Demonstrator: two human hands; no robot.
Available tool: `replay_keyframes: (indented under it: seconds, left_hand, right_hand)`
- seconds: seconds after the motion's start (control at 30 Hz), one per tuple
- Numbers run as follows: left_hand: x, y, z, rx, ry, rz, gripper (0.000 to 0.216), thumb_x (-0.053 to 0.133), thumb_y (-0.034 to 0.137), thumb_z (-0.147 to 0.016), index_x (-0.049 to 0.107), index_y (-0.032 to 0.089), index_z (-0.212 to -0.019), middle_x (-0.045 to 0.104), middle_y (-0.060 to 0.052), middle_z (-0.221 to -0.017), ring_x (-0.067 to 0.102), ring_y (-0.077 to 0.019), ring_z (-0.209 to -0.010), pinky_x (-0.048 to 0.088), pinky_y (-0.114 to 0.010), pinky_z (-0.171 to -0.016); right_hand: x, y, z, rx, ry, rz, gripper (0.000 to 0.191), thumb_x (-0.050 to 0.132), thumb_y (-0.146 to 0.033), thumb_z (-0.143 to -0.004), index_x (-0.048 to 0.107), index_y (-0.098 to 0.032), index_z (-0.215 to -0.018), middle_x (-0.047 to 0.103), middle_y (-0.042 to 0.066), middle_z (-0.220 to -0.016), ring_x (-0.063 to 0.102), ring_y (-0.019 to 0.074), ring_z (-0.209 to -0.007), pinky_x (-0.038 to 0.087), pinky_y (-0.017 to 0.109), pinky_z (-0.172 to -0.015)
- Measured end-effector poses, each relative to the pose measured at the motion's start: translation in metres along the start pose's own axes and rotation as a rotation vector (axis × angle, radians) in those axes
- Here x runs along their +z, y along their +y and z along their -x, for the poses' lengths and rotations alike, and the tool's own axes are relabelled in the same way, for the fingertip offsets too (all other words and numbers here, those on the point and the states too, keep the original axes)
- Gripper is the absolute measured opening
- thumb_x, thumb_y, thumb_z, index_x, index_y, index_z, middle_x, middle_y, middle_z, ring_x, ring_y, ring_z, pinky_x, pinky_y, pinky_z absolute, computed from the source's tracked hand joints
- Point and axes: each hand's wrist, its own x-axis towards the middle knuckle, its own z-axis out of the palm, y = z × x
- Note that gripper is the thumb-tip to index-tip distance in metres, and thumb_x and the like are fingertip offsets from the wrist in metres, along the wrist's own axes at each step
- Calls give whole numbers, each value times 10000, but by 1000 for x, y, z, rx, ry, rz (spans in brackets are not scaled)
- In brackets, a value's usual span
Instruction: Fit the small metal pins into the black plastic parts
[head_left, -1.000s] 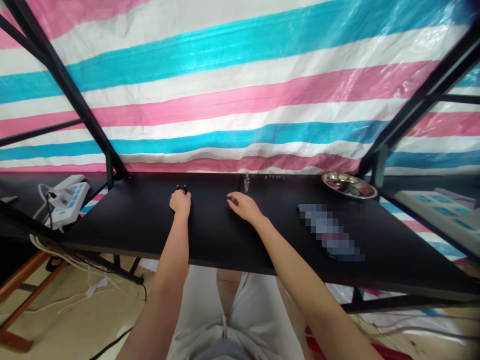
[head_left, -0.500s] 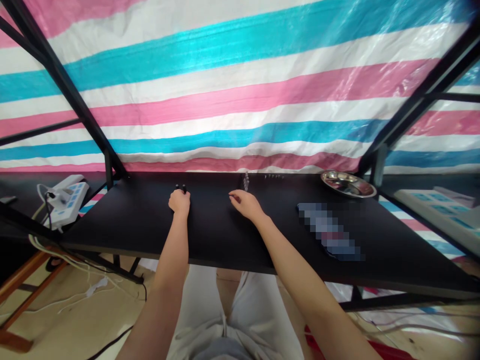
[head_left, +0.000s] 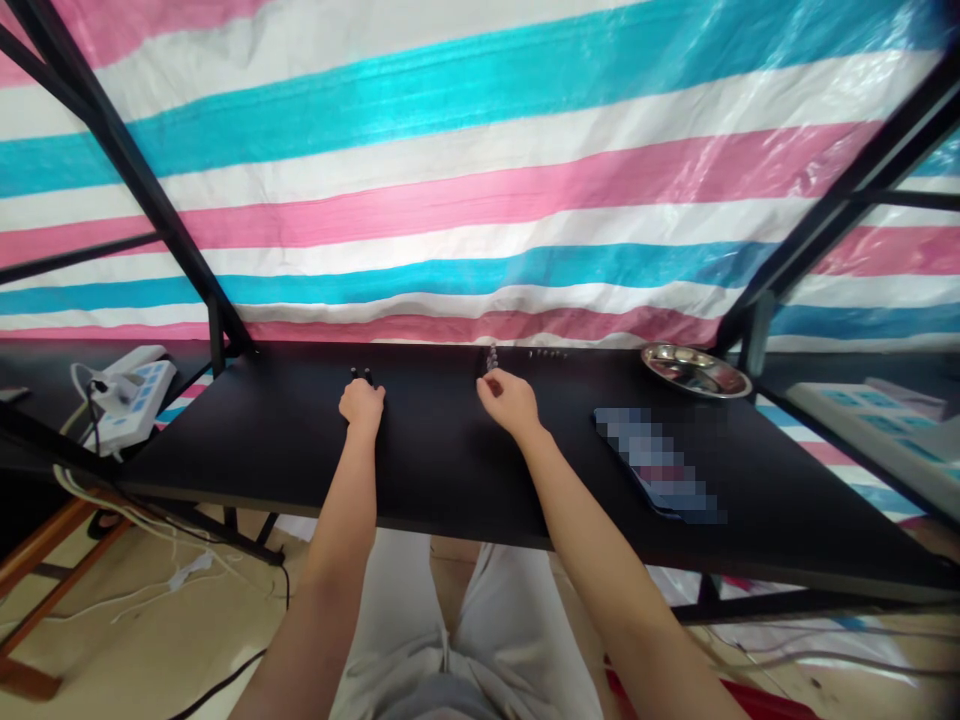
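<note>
Both my arms reach forward over a black table (head_left: 420, 470). My left hand (head_left: 361, 402) is curled into a fist on the tabletop, and two small black tips (head_left: 361, 374) stick out just beyond its knuckles. My right hand (head_left: 510, 398) is further right, fingers bent and pinched near a small clear object (head_left: 491, 357) standing at the table's far edge. What the right fingers hold, if anything, I cannot make out. A short row of tiny dark pieces (head_left: 546, 353) lies just right of that object.
A round metal dish (head_left: 696, 370) sits at the far right of the table. A flat dark device (head_left: 660, 462) lies right of my right arm. A white power strip (head_left: 127, 392) with cables rests on the left shelf. Black frame bars and a striped tarp stand behind.
My right hand has moved right and forward, up to the small clear object at the far edge. My left hand has stayed in place.
</note>
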Motion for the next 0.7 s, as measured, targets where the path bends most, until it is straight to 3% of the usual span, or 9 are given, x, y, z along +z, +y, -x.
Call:
replay_keyframes:
  seconds: [0.1,0.23,0.33,0.43,0.53,0.7]
  left_hand:
    - [2,3,4,106,-18,-24,248,569,391,-739,676,174,-793,667,-127,-886,622,-280,-864,462,-350,-714]
    - [11,19,25,445,-14,-40,336,446,451,-825,657,190,-805,655,-82,-783,612,-225,-817,444,-314,-719]
    - [23,36,45,743,-11,0,340,375,377,-877,588,193,-1068,640,-69,-916,582,-181,-867,429,-270,-751]
    - [36,52,58,1042,-23,-35,448,364,280,-882,375,202,-1323,565,-85,-1121,526,-188,-979,408,-284,-809]
    - [46,65,63,1115,-29,-90,546,377,241,-868,235,215,-1395,499,-103,-1221,501,-218,-1000,398,-325,-807]
    - [57,83,61,1089,-26,-135,557,349,150,-850,244,225,-1392,449,-120,-1283,467,-247,-1041,376,-367,-819]
  right_hand:
    - [-4,8,-5,170,35,84,205,451,-318,-772,598,-194,-699,609,28,-660,529,149,-623,351,250,-589]
    - [0,24,-9,348,-23,167,182,453,-274,-764,615,-193,-774,630,50,-751,546,168,-685,364,263,-608]
    - [7,34,-9,333,-64,223,197,478,-272,-764,629,-180,-850,634,68,-844,556,186,-782,389,282,-667]
    - [14,40,-7,285,-76,268,226,496,-282,-768,637,-167,-902,629,83,-890,551,206,-855,401,306,-719]
    - [18,41,-7,252,-78,280,237,500,-285,-774,647,-164,-915,628,92,-891,551,217,-867,406,320,-731]
    - [22,42,-8,211,-85,271,259,479,-281,-787,650,-155,-935,622,105,-883,548,225,-862,409,335,-731]
